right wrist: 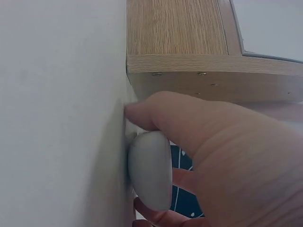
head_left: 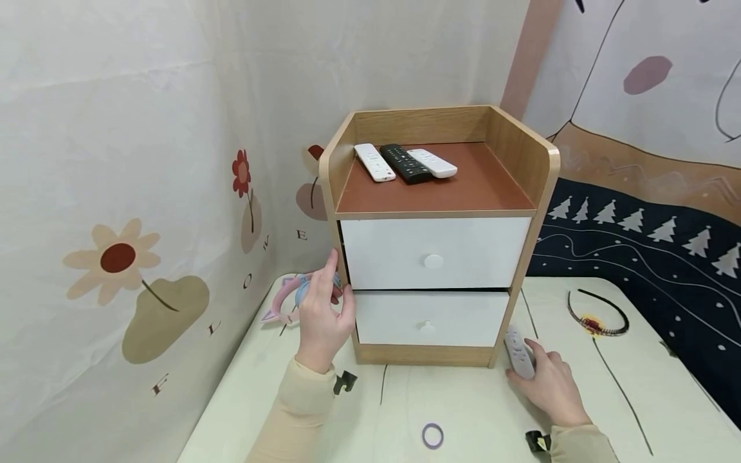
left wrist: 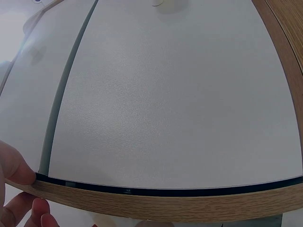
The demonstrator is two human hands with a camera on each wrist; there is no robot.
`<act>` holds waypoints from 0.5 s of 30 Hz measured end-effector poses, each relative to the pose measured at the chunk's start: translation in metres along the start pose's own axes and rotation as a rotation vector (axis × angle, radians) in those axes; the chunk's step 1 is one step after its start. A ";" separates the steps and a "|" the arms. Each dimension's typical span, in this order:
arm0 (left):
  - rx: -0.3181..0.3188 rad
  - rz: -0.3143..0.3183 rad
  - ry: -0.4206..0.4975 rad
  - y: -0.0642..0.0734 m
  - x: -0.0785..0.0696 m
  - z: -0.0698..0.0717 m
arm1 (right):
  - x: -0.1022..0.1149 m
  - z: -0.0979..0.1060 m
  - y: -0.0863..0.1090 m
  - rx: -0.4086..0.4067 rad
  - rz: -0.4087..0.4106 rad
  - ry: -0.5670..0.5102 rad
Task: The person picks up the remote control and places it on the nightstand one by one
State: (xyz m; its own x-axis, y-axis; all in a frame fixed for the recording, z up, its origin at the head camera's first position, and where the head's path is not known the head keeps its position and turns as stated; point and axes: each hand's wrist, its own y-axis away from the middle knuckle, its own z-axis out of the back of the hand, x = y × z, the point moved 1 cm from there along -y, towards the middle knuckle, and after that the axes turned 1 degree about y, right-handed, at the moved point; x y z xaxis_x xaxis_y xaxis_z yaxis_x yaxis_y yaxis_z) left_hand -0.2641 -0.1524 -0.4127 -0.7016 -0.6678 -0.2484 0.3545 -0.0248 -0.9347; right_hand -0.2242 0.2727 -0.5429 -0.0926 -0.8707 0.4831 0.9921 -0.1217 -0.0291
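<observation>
My left hand (head_left: 324, 315) grips the left front edge of a small wooden drawer cabinet (head_left: 425, 355). In the left wrist view the thumb lies at the front of the wood edge (left wrist: 156, 204), with the other fingertips on its outer side. At the cabinet's right foot, my right hand (head_left: 550, 389) holds a white remote control (head_left: 519, 354) on the table, thumb on one side and fingers on the other. The right wrist view shows the remote (right wrist: 150, 170) end-on between them. Both white drawers, upper (head_left: 393, 254) and lower (head_left: 393, 318), are in the cabinet.
On the cabinet's top shelf lie a black remote (head_left: 405, 164) and two white remotes, one at the left (head_left: 374, 162). A purple ring (head_left: 432, 436) lies in front. A dark headband (head_left: 608, 331) is at right; a pink headband (head_left: 280, 302) lies behind my left hand.
</observation>
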 end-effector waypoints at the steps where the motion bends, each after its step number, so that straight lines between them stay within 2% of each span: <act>1: 0.000 0.000 -0.001 0.000 0.000 0.000 | 0.000 0.000 0.000 -0.007 0.005 -0.001; 15: -0.010 -0.001 -0.003 0.000 0.000 -0.001 | -0.002 0.000 0.001 -0.106 0.003 -0.044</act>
State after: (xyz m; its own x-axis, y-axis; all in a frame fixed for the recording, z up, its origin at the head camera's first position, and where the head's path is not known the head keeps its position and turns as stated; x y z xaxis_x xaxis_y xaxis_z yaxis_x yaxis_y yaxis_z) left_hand -0.2646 -0.1521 -0.4124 -0.7001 -0.6699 -0.2472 0.3480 -0.0177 -0.9373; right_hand -0.2235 0.2746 -0.5441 -0.0837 -0.8496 0.5207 0.9777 -0.1711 -0.1220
